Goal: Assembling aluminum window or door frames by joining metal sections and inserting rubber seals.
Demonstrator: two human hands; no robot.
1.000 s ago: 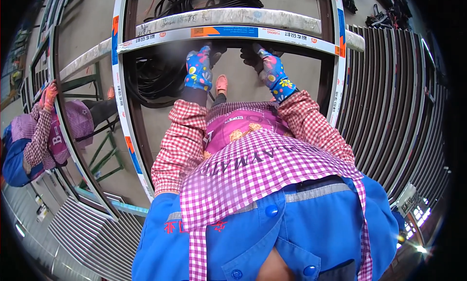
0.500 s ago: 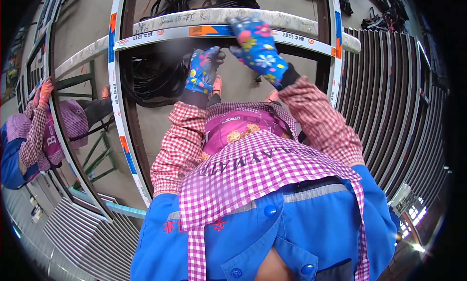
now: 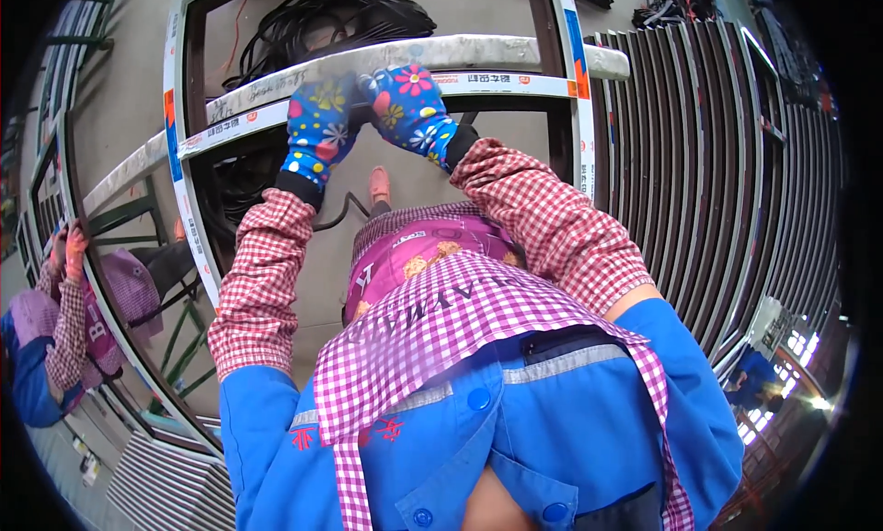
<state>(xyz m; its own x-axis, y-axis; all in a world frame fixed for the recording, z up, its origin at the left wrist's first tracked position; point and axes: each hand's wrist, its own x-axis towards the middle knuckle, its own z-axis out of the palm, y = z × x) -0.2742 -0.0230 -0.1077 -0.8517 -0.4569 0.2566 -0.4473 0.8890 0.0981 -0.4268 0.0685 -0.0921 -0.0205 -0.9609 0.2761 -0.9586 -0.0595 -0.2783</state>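
My left hand [image 3: 322, 122], in a blue flowered glove, rests at the crossbar [image 3: 492, 84] of a brown window-type frame [image 3: 192, 67] with printed protective tape. Its fingers look curled and are partly blurred. Close beside it, my right hand [image 3: 411, 108], in a matching glove, bends over the same bar with its grey fingertips pointing toward the left hand. The fingers of both hands are drawn in, and whatever lies between them is hidden. Just beyond the crossbar runs a whitish padded support beam [image 3: 497, 50], under the frame.
Coils of black strip [image 3: 340, 21] lie on the floor beyond the beam; more black strip [image 3: 235, 182] lies inside the frame at left. Stacked dark profiles [image 3: 681, 163] fill the right side. At left, a co-worker [image 3: 69, 329] with orange gloves works at another frame [image 3: 120, 301]. Another person [image 3: 756, 379] shows far right.
My left hand has risen from below the crossbar onto it. My right hand has drawn in close beside it, fingers now curled. The view has shifted, moving the frame leftward in the picture.
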